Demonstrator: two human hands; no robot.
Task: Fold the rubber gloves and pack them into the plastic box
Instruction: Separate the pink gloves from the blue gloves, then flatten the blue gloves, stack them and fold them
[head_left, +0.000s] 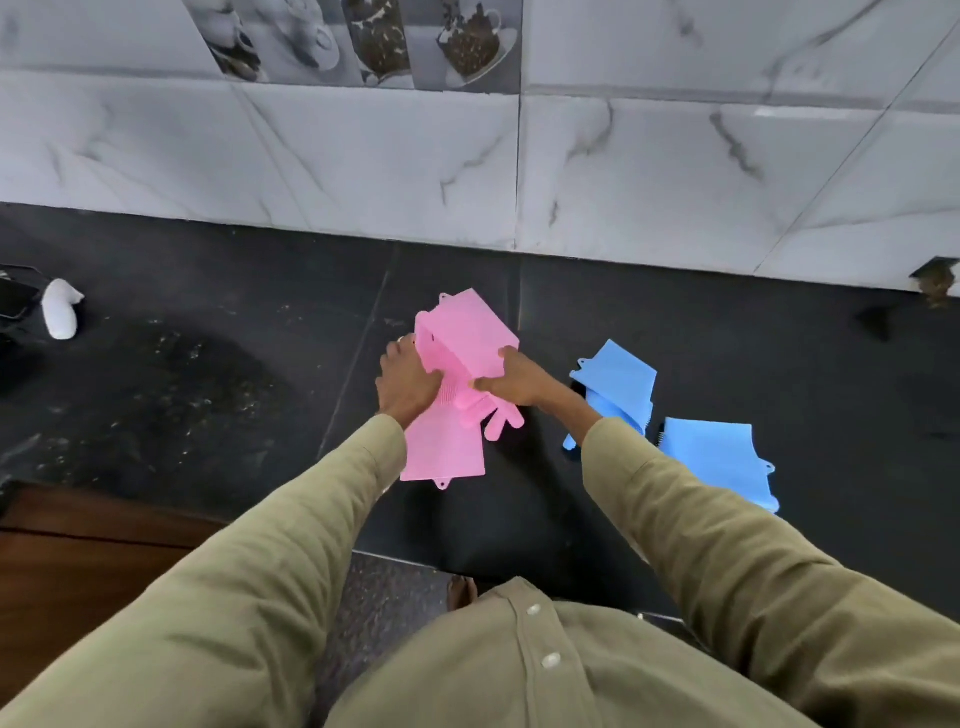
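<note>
Pink gloves (462, 364) — clamped between left hand (408, 382) and right hand (519, 382).

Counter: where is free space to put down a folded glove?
Free: the dark counter between the white object and the pink gloves, and right of the blue gloves toward the wall. Crowded: the middle, where both hands hold the pink gloves beside the blue ones.

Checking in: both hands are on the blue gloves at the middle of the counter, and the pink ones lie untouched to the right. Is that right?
Colours are swapped. The head view shows the left hand and right hand on the pink gloves at the middle of the counter, while the blue gloves lie untouched to the right.
</note>
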